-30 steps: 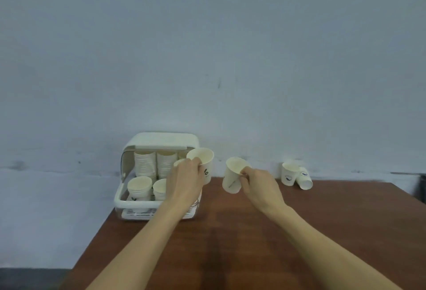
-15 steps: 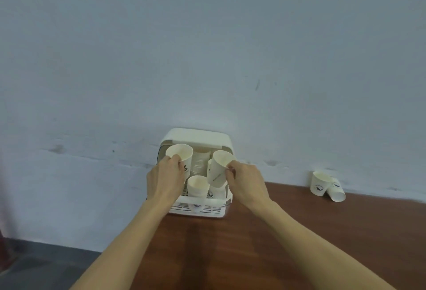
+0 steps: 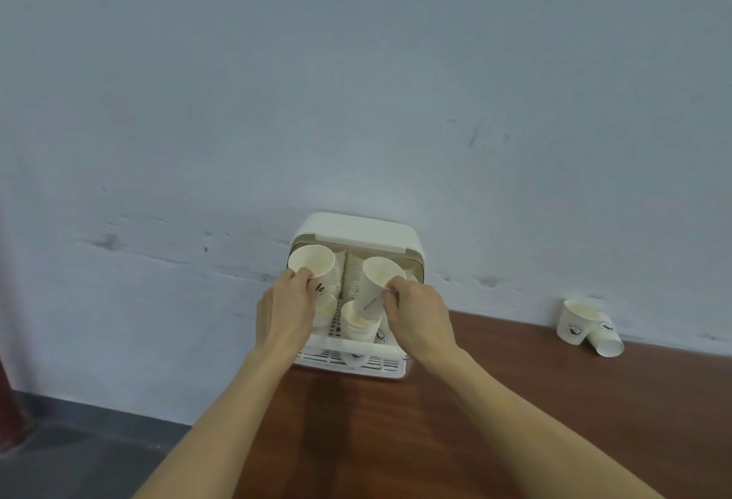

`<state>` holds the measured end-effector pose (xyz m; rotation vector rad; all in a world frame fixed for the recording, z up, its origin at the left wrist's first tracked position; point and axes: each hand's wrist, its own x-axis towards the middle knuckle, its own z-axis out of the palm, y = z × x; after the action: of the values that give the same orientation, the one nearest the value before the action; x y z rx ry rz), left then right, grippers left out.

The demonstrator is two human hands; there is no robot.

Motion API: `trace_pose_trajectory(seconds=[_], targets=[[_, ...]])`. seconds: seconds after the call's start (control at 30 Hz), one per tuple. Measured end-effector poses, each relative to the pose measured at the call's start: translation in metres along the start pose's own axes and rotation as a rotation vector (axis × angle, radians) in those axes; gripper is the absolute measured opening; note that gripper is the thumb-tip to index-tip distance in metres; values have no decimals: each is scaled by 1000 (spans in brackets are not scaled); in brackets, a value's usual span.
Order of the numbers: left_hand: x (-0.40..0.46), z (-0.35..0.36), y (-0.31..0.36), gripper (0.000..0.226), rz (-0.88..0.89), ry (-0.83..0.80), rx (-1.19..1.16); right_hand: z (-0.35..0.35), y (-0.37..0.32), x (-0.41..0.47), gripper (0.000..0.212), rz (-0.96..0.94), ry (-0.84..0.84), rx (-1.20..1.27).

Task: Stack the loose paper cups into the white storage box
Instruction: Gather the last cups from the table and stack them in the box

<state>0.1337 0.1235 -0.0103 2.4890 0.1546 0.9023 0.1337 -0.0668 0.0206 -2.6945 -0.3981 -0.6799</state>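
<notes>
The white storage box (image 3: pixel 358 228) stands at the table's back left corner with its lid raised. Tall cup stacks fill its back and shorter stacks (image 3: pixel 358 324) sit in front. My left hand (image 3: pixel 283 310) pinches the rim of a paper cup (image 3: pixel 313 264) over the box's left side. My right hand (image 3: pixel 416 312) pinches a second paper cup (image 3: pixel 374 288), tilted, its base just above a front stack. Two loose cups (image 3: pixel 576 320) remain on the table at the right, one upright and one lying against it.
The brown wooden table (image 3: pixel 515 419) runs to the right along a pale blue wall (image 3: pixel 356 82). The table's left edge falls beside the box, with grey floor (image 3: pixel 79 459) below.
Both hands have carried their cups left to the box and now hold them over its stacks. The camera view has swung left, so the loose cups appear farther right.
</notes>
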Motion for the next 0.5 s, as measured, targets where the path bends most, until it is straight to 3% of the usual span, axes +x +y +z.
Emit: trace_pose_trajectory(seconds=[0.07,0.27,0.4,0.5], targets=[[5,9,-2,22,18,-44,17,6,-2,2,25,7,-7,-17],[-3,28,-21,24,-8,-381,334,24,-1,7,23,3,-30,-92],[-7,31,-15,33,43,-440,403,32,-4,9,15,-33,-140,-206],[-10,31,-8,33,49,-454,365,40,-7,5,22,-96,-305,-294]])
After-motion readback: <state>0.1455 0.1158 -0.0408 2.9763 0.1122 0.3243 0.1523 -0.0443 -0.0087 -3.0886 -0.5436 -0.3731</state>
